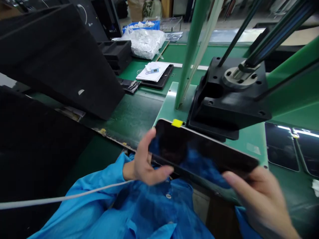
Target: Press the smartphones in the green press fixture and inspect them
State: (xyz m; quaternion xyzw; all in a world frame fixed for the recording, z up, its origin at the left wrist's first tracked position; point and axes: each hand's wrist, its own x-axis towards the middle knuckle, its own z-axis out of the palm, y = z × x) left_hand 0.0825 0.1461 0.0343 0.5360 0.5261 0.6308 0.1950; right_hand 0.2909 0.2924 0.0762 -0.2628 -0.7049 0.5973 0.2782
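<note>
Green counter (139, 106) beyond. Holding dark screen (199, 154) just in front of black block (221, 113), ends gripped in left hand (147, 166) and right hand (264, 196) fingers. Could chip if swung into block, or slip with loosened grip.

On my feed the right hand (266, 196) is blurred and partly hidden by the dark panel (199, 149). I lose the rightmost screen (307, 149) and left black slab (50, 56) past the edges; the far blue tag (155, 70) is too small to read.
</note>
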